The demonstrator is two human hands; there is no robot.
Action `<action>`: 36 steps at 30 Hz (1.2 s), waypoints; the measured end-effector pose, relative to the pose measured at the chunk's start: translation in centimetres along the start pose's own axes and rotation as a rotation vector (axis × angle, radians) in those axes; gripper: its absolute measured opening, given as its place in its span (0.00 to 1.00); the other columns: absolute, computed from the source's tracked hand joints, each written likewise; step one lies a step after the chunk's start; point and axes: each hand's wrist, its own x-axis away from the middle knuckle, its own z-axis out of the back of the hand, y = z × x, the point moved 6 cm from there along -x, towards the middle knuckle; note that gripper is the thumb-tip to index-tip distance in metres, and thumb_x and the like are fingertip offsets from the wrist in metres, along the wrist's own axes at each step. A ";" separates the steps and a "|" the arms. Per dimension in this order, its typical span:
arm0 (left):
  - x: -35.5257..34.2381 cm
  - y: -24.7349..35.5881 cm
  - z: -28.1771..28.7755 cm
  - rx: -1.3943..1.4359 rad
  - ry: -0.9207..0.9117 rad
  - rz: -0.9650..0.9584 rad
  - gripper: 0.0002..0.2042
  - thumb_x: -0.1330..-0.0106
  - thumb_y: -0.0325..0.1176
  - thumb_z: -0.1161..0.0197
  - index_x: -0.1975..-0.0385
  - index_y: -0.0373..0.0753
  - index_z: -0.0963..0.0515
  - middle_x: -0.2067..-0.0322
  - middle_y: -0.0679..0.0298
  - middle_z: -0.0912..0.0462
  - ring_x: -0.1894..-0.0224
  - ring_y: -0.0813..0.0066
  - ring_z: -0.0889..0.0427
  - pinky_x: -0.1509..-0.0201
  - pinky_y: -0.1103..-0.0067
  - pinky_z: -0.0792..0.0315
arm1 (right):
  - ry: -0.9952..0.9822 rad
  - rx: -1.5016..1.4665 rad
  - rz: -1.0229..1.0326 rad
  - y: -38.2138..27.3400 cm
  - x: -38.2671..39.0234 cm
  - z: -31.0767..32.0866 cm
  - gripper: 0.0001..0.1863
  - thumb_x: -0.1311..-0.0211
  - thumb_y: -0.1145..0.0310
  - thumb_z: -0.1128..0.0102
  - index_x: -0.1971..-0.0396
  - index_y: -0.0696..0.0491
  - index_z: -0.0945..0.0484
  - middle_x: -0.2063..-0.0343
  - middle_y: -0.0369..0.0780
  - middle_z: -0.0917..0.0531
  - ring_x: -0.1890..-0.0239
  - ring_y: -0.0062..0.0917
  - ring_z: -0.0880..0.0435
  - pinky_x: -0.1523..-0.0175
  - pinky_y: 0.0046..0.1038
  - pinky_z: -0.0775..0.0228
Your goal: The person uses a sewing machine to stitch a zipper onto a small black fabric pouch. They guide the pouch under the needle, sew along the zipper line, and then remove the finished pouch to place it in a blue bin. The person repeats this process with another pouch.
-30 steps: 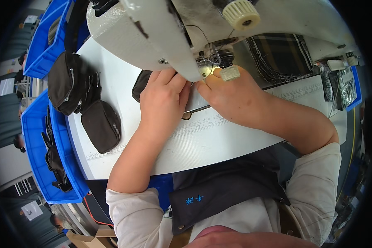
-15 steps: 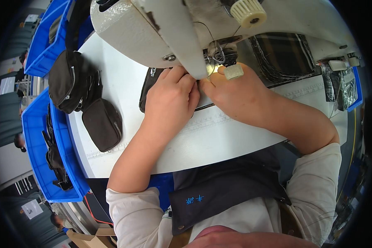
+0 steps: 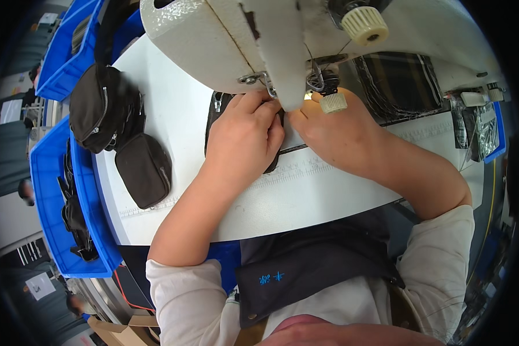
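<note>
1. White metal sewing machine [image 3: 196,52]: landmark.
2. Dark, silver-zippered fabric pouch [image 3: 212,117]: beside the machine's lower end.
3. Left hand [image 3: 245,130]: below the machine, holding the pouch.
4. Right hand [image 3: 340,127]: beside the machine; grip hidden, cannot tell.

You are using two hands, one left hand [image 3: 245,130] and one right hand [image 3: 339,124], at one sewing machine [image 3: 207,49] that is showing two ribbed cream knobs [image 3: 365,26]. At least three dark pouches are lying on one white table [image 3: 300,199]: a bulky pouch [image 3: 88,109] and a small pouch [image 3: 143,172] left, overlap hiding any others, and a zipped pouch [image 3: 212,120] beneath your left hand. At least three blue bins [image 3: 49,230] are standing around: two left, one right. One fabric stack [image 3: 402,83] is sitting far right, its layers defying counting. One cardboard box [image 3: 112,333] is standing near left.
</note>
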 end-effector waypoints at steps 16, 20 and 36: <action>0.4 -1.2 0.6 0.185 -0.031 0.124 0.12 0.33 0.29 0.35 0.52 0.39 0.14 0.51 0.57 0.15 0.52 0.52 0.14 0.49 0.67 0.19 | -0.028 0.034 -0.023 0.3 0.1 -0.3 0.05 0.47 0.73 0.34 0.68 0.50 0.15 0.78 0.37 0.14 0.70 0.32 0.11 0.64 0.34 0.21; 0.8 -1.8 1.0 0.187 -0.044 0.207 0.14 0.36 0.33 0.28 0.50 0.42 0.16 0.47 0.59 0.18 0.50 0.54 0.16 0.48 0.67 0.20 | -0.013 0.039 0.000 -0.1 0.3 0.0 0.06 0.48 0.74 0.34 0.68 0.51 0.15 0.78 0.37 0.15 0.71 0.32 0.11 0.66 0.34 0.21; 2.0 -0.3 2.2 0.193 -0.287 -0.086 0.18 0.43 0.29 0.23 0.52 0.39 0.16 0.59 0.60 0.12 0.60 0.56 0.13 0.57 0.69 0.19 | -0.003 0.070 0.092 -1.9 0.8 1.5 0.07 0.51 0.71 0.32 0.72 0.56 0.16 0.82 0.35 0.19 0.76 0.26 0.16 0.70 0.31 0.27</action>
